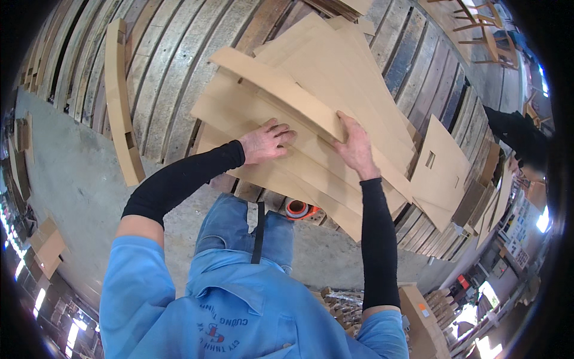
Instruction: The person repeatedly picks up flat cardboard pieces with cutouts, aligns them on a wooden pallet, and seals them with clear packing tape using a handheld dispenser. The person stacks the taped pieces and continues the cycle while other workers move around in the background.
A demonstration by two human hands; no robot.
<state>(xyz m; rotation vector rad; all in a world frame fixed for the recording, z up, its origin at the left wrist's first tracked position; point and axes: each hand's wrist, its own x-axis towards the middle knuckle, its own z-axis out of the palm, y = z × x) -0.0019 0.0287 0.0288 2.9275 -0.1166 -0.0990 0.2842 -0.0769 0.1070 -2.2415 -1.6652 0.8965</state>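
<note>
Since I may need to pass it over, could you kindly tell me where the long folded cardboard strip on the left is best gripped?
Probably by its near end, from the person's side with the left hand, thumb above and fingers beneath: the long cardboard strip juts past the edge of the slatted platform there, leaving room underneath.

Before you: a slatted platform (pixel 185 78). On its middle: the stack of cardboard sheets (pixel 344 66). Atop the stack, nearer you: a cardboard piece (pixel 224 99), your left hand (pixel 268 142) upon it, your right hand (pixel 356 146) around the edge of its flap (pixel 287 90). Left, well apart: a cardboard strip (pixel 118 102), near end past the platform's edge (over the floor (pixel 78 161)). Right of the stack: a panel (pixel 439 170). Between your legs and the sheets, on the slats: a tape roll (pixel 305 213). Far right, beyond: chairs (pixel 487 39). Near right, beside your arm: a box (pixel 421 326).
</note>
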